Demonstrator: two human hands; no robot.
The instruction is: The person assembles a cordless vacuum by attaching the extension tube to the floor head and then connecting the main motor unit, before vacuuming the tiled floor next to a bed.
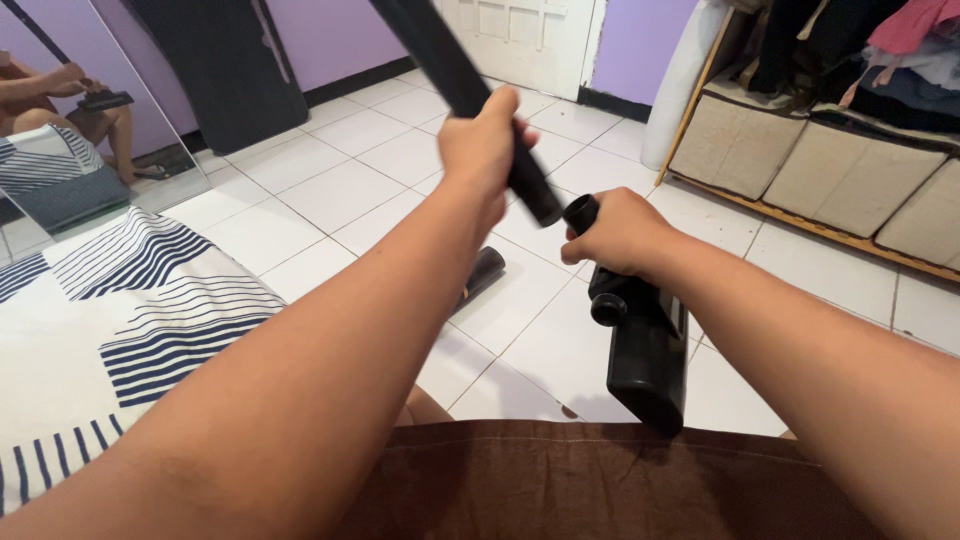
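Observation:
My left hand (pixel 487 142) grips a long black tube (pixel 440 60) that slants from the top of the view down to a free end near the middle. My right hand (pixel 618 232) holds the handle of a black handheld vacuum body (pixel 645 355), whose round mouth points up toward the tube's lower end. The tube end and the vacuum mouth are close together but apart. A second short black tube (pixel 482 275) lies on the white tiled floor below my hands.
A white bedsheet with navy stripes (pixel 120 320) lies at the left, a leaning mirror (pixel 70 130) behind it. A wooden rack with beige fabric bins (pixel 830 170) and clothes stands at the right. A white door (pixel 520 35) is ahead. Brown shorts (pixel 590 480) fill the bottom.

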